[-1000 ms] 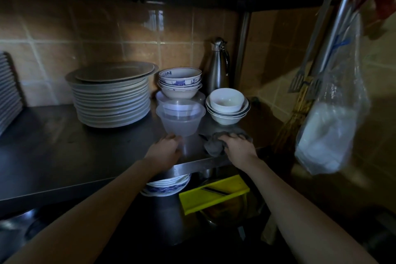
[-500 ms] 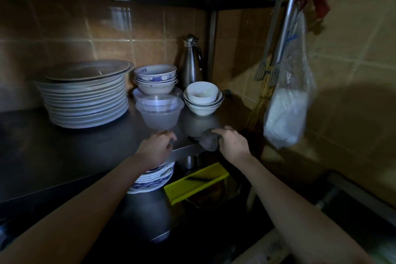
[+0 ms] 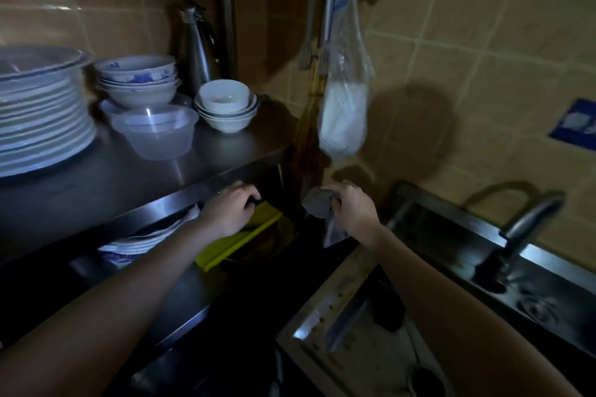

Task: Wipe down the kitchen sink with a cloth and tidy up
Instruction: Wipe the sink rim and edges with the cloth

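Close to you, your right hand [image 3: 354,211] pinches the gray cloth [image 3: 317,205]. The cloth is bunched up in the air, between the shelf [image 3: 96,177] corner and the sink [image 3: 554,263], and it touches neither. Your left hand [image 3: 230,209] has curled fingers at the shelf's front edge, just above the yellow board [image 3: 238,235]. I cannot tell if it grips anything.

To your right, the sink sits under the tap [image 3: 529,219]. It is too dark to see if it is clean. I think the sink wipe is not yet done.

Farther back, the plates [image 3: 42,113] and bowls [image 3: 222,106] stand in neat stacks, so that part looks tidy.
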`<state>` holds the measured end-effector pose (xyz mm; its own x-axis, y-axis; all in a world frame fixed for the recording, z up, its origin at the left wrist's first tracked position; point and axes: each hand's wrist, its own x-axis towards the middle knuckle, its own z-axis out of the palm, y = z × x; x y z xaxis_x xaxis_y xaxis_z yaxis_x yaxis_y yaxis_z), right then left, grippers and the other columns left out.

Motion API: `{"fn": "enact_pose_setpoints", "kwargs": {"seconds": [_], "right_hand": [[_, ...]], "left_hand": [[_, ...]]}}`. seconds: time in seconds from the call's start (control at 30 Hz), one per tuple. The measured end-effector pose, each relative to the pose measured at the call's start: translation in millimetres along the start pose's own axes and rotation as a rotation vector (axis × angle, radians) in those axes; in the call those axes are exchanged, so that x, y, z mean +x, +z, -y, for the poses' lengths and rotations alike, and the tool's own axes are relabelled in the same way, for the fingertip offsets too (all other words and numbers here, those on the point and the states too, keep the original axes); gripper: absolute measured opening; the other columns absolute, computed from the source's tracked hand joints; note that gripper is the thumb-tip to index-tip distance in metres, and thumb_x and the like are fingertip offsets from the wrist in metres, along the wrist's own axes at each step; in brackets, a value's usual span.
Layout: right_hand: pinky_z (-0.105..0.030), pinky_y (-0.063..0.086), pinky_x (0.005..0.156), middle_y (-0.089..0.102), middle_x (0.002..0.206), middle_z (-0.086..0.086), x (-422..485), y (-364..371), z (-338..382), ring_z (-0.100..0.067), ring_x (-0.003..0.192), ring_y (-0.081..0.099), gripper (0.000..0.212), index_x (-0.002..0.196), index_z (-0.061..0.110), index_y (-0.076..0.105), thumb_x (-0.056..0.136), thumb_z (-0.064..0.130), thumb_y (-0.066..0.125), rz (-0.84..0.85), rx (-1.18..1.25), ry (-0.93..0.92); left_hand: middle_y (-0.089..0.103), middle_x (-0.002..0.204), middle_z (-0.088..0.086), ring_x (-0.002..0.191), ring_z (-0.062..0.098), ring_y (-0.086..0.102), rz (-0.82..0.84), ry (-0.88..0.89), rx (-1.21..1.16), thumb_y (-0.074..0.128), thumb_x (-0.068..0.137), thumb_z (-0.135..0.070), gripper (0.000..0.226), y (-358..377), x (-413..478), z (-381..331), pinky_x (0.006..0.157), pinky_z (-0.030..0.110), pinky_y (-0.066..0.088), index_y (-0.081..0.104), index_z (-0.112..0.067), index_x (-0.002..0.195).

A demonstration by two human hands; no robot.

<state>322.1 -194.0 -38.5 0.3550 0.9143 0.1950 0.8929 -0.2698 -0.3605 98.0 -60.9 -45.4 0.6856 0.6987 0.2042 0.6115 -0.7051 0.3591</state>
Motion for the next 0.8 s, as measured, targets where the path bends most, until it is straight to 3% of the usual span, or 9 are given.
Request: {"fn": "enact_pose_setpoints", "kwargs": {"seconds": [0.3,0.63,0.8], "right_hand": [[-0.041,0.049,0.089,0.058,0.115,-0.003,-75,24,-50,-0.027,0.107,0.058,0.037,0.117,0.029,0.060,0.090,0.008,0.046,-0.032,0.038,0.170],[-0.042,0.045,0.096,0.063,0.121,-0.002,-127,84,-61,-0.025,0.110,0.060,0.041,0.122,0.030,0.059,0.088,0.009,0.047,0.040,0.056,0.227],[-0.037,0.042,0.089,0.059,0.115,-0.001,-143,111,-62,-0.027,0.103,0.060,0.042,0.122,0.033,0.058,0.088,0.012,0.046,0.051,0.031,0.226]], "left_hand": [[0.051,0.121,0.004,0.114,0.025,0.051,0.167,0.071,-0.002,0.048,0.092,-0.023,0.021,66,-12,-30,0.085,0.035,0.043,0.056,-0.025,0.111],[0.051,0.117,0.001,0.109,0.022,0.052,0.307,0.045,-0.080,0.046,0.094,-0.022,0.021,122,-51,-28,0.080,0.032,0.042,0.055,-0.022,0.113],[0.051,0.122,0.003,0.111,0.024,0.052,0.398,0.005,-0.073,0.049,0.093,-0.023,0.027,154,-81,-18,0.084,0.035,0.043,0.053,-0.021,0.120]]}}
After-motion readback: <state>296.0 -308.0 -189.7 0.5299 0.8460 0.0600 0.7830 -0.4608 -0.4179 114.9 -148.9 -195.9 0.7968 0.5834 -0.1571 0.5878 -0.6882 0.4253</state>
